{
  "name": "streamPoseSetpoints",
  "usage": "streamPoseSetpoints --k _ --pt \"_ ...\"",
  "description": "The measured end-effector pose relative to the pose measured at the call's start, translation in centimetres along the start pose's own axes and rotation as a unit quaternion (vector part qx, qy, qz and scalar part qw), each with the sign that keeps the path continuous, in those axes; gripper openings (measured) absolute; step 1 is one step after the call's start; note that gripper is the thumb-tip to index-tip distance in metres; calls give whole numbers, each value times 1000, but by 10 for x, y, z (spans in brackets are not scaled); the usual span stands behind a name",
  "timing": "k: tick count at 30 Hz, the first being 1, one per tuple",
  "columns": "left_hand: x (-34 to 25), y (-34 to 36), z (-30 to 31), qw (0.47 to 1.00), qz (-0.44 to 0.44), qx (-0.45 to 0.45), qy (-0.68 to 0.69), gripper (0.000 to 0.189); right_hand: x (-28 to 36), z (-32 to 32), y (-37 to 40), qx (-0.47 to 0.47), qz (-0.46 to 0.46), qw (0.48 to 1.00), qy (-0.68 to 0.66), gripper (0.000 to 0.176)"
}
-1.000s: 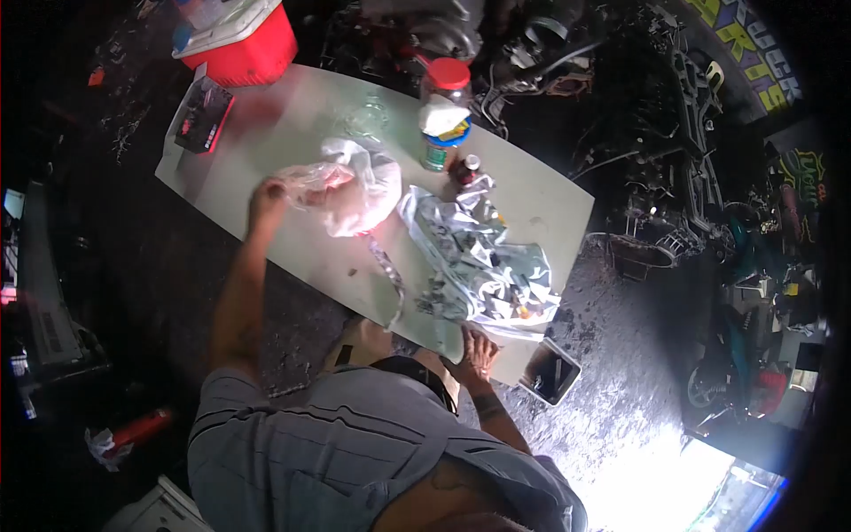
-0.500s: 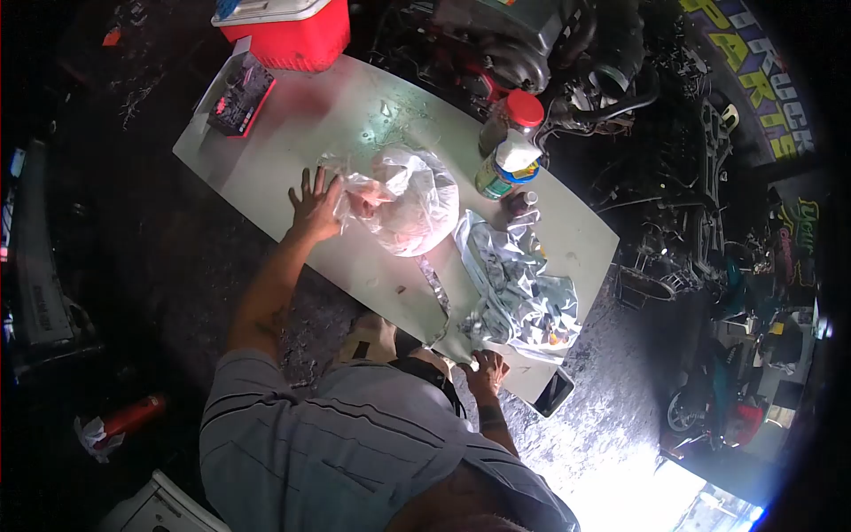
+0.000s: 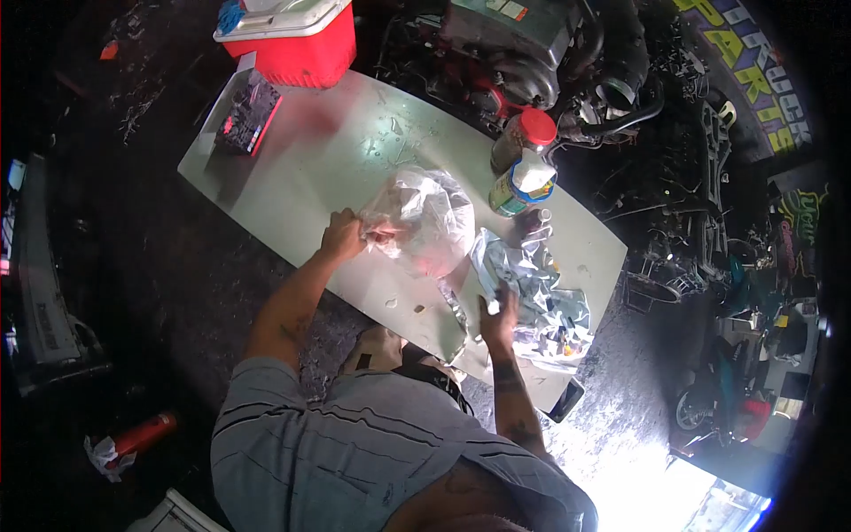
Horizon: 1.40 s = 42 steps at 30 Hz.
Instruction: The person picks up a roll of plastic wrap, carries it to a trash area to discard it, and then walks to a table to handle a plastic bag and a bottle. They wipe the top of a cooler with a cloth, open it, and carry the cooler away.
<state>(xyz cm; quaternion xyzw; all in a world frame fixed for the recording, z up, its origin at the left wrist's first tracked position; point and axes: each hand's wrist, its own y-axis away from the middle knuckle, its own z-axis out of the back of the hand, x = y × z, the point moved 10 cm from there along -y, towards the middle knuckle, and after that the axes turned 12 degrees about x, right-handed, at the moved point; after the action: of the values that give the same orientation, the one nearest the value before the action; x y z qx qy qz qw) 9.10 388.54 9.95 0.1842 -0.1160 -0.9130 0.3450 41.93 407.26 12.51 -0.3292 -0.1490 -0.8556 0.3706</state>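
Observation:
My left hand [image 3: 344, 234] is closed on the gathered left side of a translucent white plastic bag [image 3: 433, 213]. The bag is bulky and rounded, with something pinkish showing through. My right hand [image 3: 499, 323] has its thumb and fingers apart, at the near left edge of a crumpled pale blue-grey sheet [image 3: 554, 309] with printed patches. Between the bag and that hand lies a narrow patterned strip [image 3: 453, 307]. Everything rests on a white table [image 3: 301, 182].
Along the far edge stand a red-lidded jar [image 3: 514, 146], a blue-rimmed tub [image 3: 507, 197] and a small dark bottle [image 3: 535, 222]. A phone [image 3: 566, 401] lies at the right corner. A box [image 3: 247, 120] and red cooler [image 3: 315, 55] occupy the left end. Beyond sits an engine [image 3: 523, 62].
My left hand went from spread fingers beside the bag to closed on its gathered side. My right hand moved from the table's near edge up to the crumpled sheet.

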Motion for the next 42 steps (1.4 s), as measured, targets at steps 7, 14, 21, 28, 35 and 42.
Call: streamPoseSetpoints --k 7,14,21,28,35,42 --pt "50 34 -29 749 6 -5 662 38 104 -72 -84 96 120 978 139 71" --pt "14 65 -5 517 -75 -62 850 43 115 -108 -110 114 109 960 230 35" --pt "-50 31 -43 388 -92 48 916 49 136 -85 -101 144 122 957 222 16" --pt "-143 19 22 542 -322 180 755 71 95 10 -112 -24 36 979 -200 22" --pt "-172 -30 -33 721 -257 201 611 33 148 36 -82 -9 218 965 -148 18" --pt "-132 -64 7 663 -151 84 728 22 134 62 -73 -29 164 927 -335 14"
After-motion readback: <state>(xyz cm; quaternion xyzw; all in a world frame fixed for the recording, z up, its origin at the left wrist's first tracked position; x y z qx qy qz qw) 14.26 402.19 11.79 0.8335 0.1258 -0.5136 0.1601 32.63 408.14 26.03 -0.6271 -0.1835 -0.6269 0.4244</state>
